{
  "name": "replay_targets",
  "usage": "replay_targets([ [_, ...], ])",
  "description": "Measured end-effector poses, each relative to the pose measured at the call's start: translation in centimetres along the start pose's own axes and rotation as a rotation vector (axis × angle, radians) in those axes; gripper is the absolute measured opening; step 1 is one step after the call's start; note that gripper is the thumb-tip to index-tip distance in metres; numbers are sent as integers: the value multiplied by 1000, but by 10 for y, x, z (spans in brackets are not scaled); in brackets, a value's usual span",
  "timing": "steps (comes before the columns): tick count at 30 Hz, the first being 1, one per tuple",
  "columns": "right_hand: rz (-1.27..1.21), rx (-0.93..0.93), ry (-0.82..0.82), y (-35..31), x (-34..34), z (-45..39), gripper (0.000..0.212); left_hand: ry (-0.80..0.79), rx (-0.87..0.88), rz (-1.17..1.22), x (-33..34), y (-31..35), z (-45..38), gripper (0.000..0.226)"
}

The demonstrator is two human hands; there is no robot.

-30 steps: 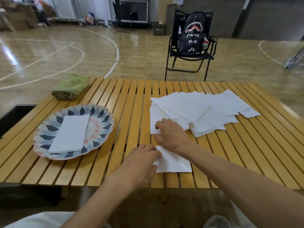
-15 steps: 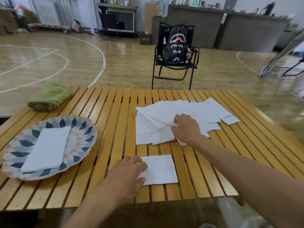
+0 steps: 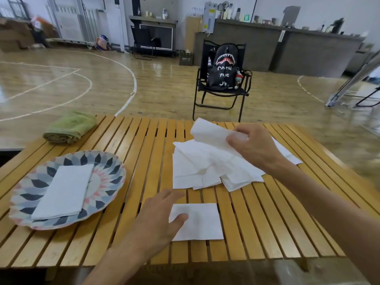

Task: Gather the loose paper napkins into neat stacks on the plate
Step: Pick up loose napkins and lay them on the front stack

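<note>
Surface: a slatted yellow wooden counter [image 3: 131, 182] standing on a glossy wooden sports floor [image 3: 86, 85] with white court lines. Beyond its far edge is a black folding chair [image 3: 221, 93] carrying a black shark-mouth backpack [image 3: 223, 68]. A rolled green towel [image 3: 70, 127] lies at the counter's far left corner.

The round patterned plate [image 3: 111, 173] sits at the left with a neat white stack of folded napkins [image 3: 65, 191] on it. The loose pile of white paper napkins [image 3: 207, 167] lies right of centre.

Change from half a second ago: the right hand [image 3: 253, 149], then pressed flat on the pile, is now raised above it with a lifted white napkin [image 3: 209, 133] in its grip, fingers clenched round the sheet. The left hand [image 3: 158, 223] stays put, grip released, straight fingers resting on the left edge of the single folded white napkin [image 3: 199, 222] near the front edge.
</note>
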State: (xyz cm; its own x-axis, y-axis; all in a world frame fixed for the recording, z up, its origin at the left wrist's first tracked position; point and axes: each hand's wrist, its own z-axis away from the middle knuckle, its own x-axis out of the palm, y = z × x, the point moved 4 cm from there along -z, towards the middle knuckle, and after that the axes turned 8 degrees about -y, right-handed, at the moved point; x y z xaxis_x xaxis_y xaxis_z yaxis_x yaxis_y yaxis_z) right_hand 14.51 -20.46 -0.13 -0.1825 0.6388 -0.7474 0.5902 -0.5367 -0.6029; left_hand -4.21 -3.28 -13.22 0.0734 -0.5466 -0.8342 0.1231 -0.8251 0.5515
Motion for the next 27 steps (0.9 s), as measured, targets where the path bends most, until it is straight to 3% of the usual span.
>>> replay_targets([
  [5, -498, 40, -367, -24, -26, 43, 17, 157, 16, 328, -22, 12, 0, 89],
  [8, -759, 144, -541, -19, -22, 59, 38, 150, 41, 493, -29, 20, 1, 94],
  [10, -821, 190, -601, -14, -12, 65, 53, 86, 91, 601, -31, 28, 2, 75],
  [13, -1004, 268, -614, -6, 4, 71, 41, -22, 181, 851, -29, 38, 7, 26],
  [15, -1140, 341, -587, 2, 15, 73, 35, 4, 168, 925, -29, 38, 9, 18],
  [18, -1274, 380, -602, 13, 32, 77, 47, 70, 121, 979, -28, 32, 8, 21],
  [22, -1238, 361, -693, 20, 51, 86, 57, 124, 58, 1057, -30, 23, 5, 24],
  [27, -819, 235, -441, 26, 51, 86, 72, 165, 56, 959, -31, 21, 6, 18],
])
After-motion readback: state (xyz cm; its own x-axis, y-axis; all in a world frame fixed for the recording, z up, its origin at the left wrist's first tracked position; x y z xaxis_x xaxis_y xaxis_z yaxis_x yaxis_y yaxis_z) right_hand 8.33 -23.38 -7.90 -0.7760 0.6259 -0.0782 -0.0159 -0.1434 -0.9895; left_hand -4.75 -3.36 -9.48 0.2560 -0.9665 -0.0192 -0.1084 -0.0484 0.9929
